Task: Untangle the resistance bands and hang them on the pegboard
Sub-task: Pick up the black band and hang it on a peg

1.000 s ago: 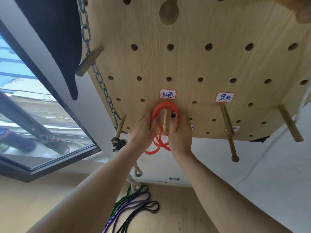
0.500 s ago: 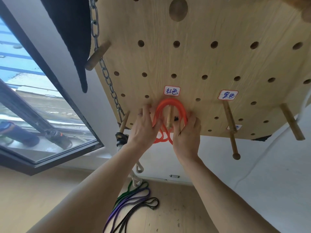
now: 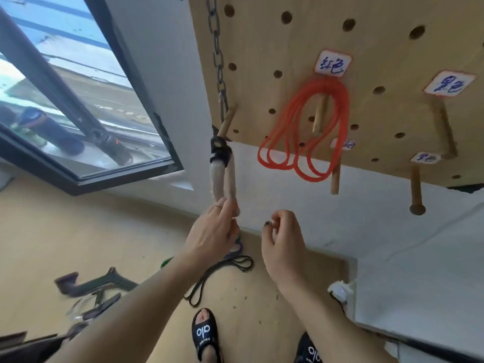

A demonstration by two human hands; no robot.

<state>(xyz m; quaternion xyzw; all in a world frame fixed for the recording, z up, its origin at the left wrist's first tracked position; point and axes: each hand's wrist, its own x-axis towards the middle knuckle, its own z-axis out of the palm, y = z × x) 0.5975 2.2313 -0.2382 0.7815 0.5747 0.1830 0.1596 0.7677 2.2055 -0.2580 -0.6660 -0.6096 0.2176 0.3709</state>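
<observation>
The red resistance band (image 3: 340,119) hangs in several loops over a wooden peg (image 3: 320,115) on the wooden pegboard (image 3: 275,43), below a white handwritten label (image 3: 332,63). Both hands are below the board and off the band. My left hand (image 3: 213,233) is closed around the lower end of a white rope loop (image 3: 222,176) that hangs from a chain (image 3: 217,48). My right hand (image 3: 284,242) hovers beside it, loosely curled and holding nothing. On the floor lie a black band (image 3: 222,269), part of a purple band (image 3: 237,248) and a bit of a green one (image 3: 165,262).
More pegs stick out of the board, some under other labels (image 3: 449,83). A tilted window (image 3: 78,106) fills the left. Dark tools (image 3: 91,286) lie on the wooden floor at the left. My sandalled feet (image 3: 204,334) stand below, with a white plug (image 3: 340,290) by the wall.
Both hands have let go of the red band and dropped below the board. The band now hangs loose on its peg. My left hand has taken hold of the white rope. The view tilted down.
</observation>
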